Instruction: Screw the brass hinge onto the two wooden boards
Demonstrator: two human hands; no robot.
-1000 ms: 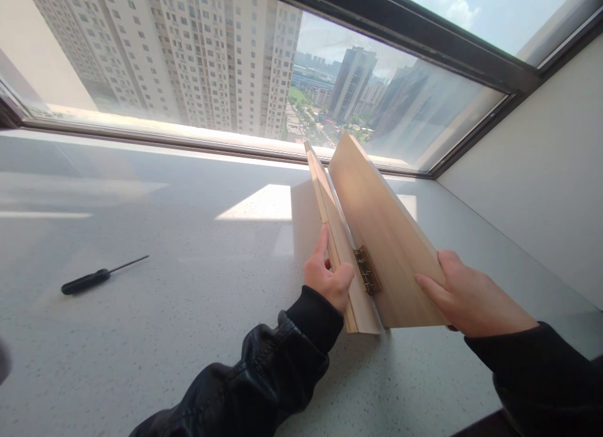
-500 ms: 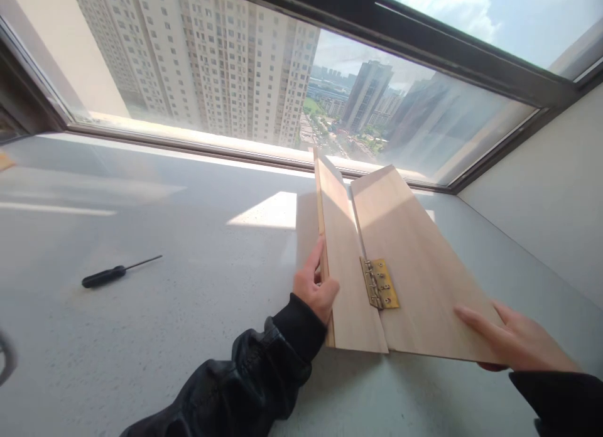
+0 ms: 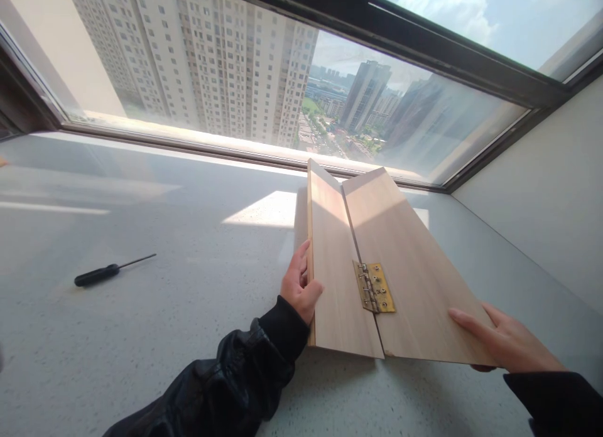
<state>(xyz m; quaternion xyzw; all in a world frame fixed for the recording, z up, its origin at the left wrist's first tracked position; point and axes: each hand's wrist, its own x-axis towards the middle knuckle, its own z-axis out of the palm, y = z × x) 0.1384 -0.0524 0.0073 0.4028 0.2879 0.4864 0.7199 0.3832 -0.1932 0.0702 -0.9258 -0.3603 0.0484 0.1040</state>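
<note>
Two pale wooden boards joined by a brass hinge (image 3: pixel 375 287) lie spread on the grey speckled counter (image 3: pixel 188 311). My left hand (image 3: pixel 298 288) grips the outer edge of the left board (image 3: pixel 332 280), which is still tilted up a little. My right hand (image 3: pixel 504 341) holds the near right corner of the right board (image 3: pixel 414 280), fingers lying on top and thumb underneath. Both sleeves are black.
A black-handled screwdriver (image 3: pixel 109 270) lies on the counter to the left. A wide window (image 3: pixel 264 79) runs along the back, looking out on tall buildings. A light wall (image 3: pixel 541 192) closes off the right side.
The two boards have swung apart from a narrow V to nearly flat, so the hinge face now shows. My right hand slid to the near right corner.
</note>
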